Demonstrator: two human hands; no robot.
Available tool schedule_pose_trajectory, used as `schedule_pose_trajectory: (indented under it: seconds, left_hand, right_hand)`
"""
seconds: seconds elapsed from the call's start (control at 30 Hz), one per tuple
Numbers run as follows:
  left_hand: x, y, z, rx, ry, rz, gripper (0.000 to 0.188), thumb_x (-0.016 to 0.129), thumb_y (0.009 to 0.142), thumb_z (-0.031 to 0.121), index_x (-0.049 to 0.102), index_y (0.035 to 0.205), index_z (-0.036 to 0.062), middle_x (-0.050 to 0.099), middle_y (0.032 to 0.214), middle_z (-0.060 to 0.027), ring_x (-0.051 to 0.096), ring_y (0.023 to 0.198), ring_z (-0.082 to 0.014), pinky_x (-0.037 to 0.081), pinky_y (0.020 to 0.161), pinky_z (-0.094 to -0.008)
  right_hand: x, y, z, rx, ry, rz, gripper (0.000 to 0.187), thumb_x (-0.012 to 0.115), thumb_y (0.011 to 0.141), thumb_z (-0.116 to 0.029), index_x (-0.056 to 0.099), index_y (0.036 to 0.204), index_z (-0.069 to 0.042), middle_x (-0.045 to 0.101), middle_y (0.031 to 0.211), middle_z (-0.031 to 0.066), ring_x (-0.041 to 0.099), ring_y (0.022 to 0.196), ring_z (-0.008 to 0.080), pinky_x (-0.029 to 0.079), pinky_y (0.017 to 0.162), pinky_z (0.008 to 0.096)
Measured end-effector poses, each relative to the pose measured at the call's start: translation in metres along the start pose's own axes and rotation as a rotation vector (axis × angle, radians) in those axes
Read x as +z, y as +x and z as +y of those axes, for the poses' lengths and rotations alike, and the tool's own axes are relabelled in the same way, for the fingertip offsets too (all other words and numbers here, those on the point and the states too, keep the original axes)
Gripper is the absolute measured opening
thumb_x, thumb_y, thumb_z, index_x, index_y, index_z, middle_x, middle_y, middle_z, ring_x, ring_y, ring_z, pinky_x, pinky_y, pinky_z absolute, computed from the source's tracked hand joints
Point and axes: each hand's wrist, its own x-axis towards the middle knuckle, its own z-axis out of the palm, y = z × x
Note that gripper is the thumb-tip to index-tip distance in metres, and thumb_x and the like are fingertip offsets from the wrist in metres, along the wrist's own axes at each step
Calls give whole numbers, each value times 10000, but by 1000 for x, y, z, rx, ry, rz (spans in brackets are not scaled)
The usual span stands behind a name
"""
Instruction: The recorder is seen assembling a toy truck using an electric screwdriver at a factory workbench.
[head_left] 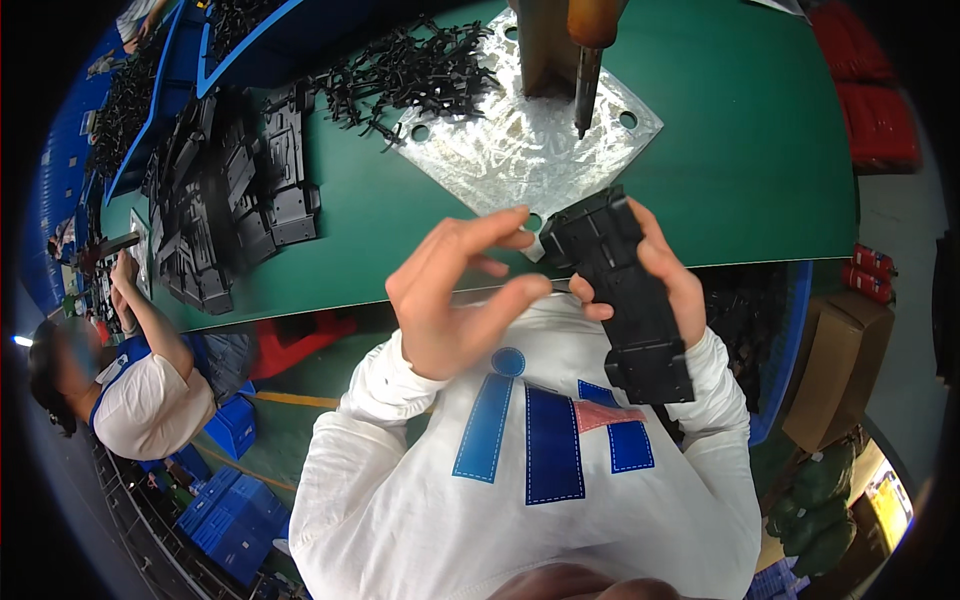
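My right hand [668, 280] grips a long black moulded plastic part [625, 300], tilted in front of my chest near the table's front edge. Fingers and thumb wrap round its sides at mid-length. Left of the part's upper end is my left hand [455, 290], its thumb and fingers apart and nothing between them. Beyond both hands lies a shiny square metal plate [500, 165] with holes at its corners. Over the plate, the metal tip of an upright tool [587, 90] with an orange-brown body points down. A heap of small black plastic pieces [410, 75] overlaps the plate's left side.
Several black plastic parts [285, 165] lie on the green table [740, 140] at left, beside blue bins [260, 45] of black pieces. Another person [150, 390] works at far left. A cardboard box [838, 370] and red stools [870, 120] stand at right.
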Motion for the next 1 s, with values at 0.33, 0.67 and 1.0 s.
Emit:
schedule_pose_trajectory:
  seconds: [0.33,0.67,1.0]
  left_hand:
    - [16,33,-19,-81,61,-86,473,831,730,65,675,1171,4,675,1115,-121,662,940,-203,566,763,-293]
    - [12,33,-41,-333,-165,-15,429,885,702,126,695,1045,-48,721,971,-125,696,853,-162,567,740,-296]
    - [14,34,-49,-267,-271,69,383,887,675,58,683,979,-54,726,921,-109,678,831,-137,549,768,-283]
  right_hand:
    - [12,26,-15,235,373,101,533,440,1047,-444,482,1381,-31,572,1193,182,496,927,259,446,647,315]
    - [21,38,-5,233,595,-108,547,408,1066,-426,474,1390,10,576,1260,198,553,1000,291,473,733,348]
    - [34,39,-1,250,707,-124,558,396,1065,-438,455,1393,9,550,1239,189,500,1011,272,454,733,339]
